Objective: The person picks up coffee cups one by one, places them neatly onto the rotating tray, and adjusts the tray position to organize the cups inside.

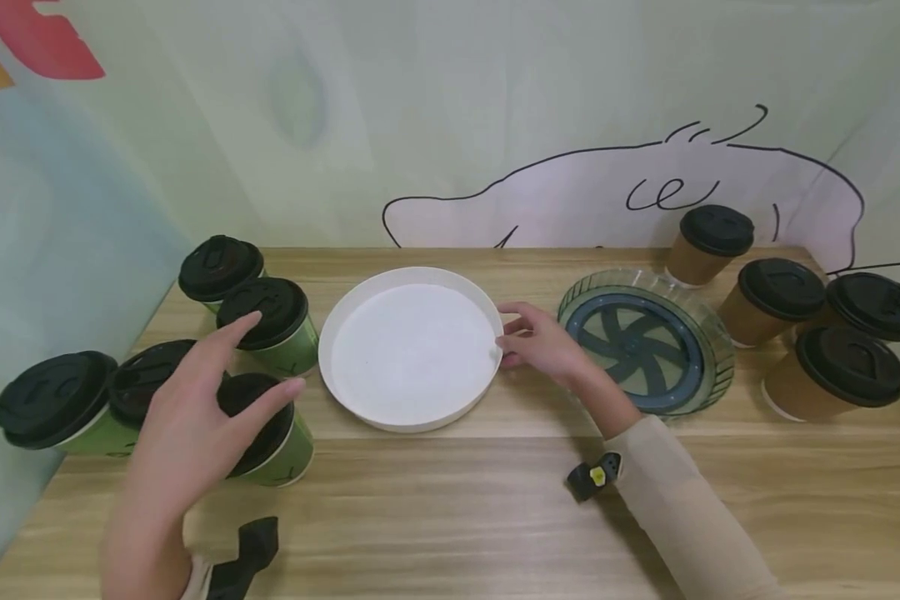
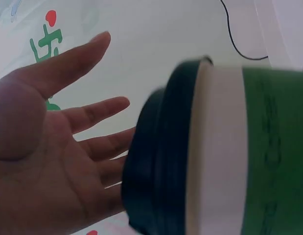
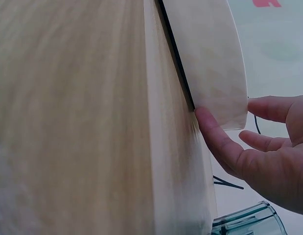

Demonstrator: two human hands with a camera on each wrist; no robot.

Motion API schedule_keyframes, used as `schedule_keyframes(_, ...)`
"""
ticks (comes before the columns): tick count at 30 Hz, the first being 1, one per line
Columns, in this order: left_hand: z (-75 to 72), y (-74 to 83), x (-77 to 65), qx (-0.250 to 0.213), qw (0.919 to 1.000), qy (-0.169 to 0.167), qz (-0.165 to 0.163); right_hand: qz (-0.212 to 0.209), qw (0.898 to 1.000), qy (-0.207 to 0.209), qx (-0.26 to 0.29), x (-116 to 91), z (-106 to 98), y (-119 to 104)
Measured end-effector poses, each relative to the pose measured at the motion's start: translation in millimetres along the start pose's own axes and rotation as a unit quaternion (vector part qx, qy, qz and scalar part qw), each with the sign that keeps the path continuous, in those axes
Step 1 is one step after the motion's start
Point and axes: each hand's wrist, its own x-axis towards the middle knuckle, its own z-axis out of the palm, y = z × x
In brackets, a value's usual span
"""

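A round white tray [image 1: 412, 354] with a low upright rim sits in the middle of the wooden table. At its right side my right hand [image 1: 543, 343] holds the edge. In the right wrist view, the fingers [image 3: 222, 142] touch the tray's wall [image 3: 215, 68] at its lower edge and at its rim. My left hand [image 1: 195, 417] is over the green paper cups at the left, thumb and fingers spread, holding nothing. The nearest green cup [image 1: 281, 450] has a black lid and is partly covered by that hand. In the left wrist view, a lidded green cup [image 2: 273, 152] hides some fingertips.
More black-lidded green cups [image 1: 285, 342] stand along the left side. Right of the tray lies a clear greenish round dish [image 1: 720, 367] with a blue swirl-patterned base. Several brown cups [image 1: 802, 387] with black lids stand at the right. A printed cloth wall [image 1: 450, 108] closes the back.
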Motion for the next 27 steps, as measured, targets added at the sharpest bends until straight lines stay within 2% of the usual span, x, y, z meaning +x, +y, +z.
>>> schedule_keyframes(6, -10.3, -21.8, -5.3, 0.020, 0.9982, -0.050, -0.027, -0.004, 1.000, 0.000, 0.002, -0.8, -1.2, -0.2)
schedule_keyframes(14, -15.1, -42.6, -7.9, 0.026, 0.9930, -0.110, -0.033, -0.006, 1.000, -0.004, 0.004, -1.4, -1.9, -0.3)
schedule_keyframes(21, -18.2, -50.1, -12.0, -0.008, 0.9908, -0.131, -0.032, -0.008, 1.000, -0.005, 0.003, -0.5, -2.5, 1.3)
schedule_keyframes(27, -19.6, -53.6, -13.7, -0.016, 0.9879, -0.148, -0.043, -0.013, 1.000, -0.010, 0.006, -1.0, -3.1, 2.8)
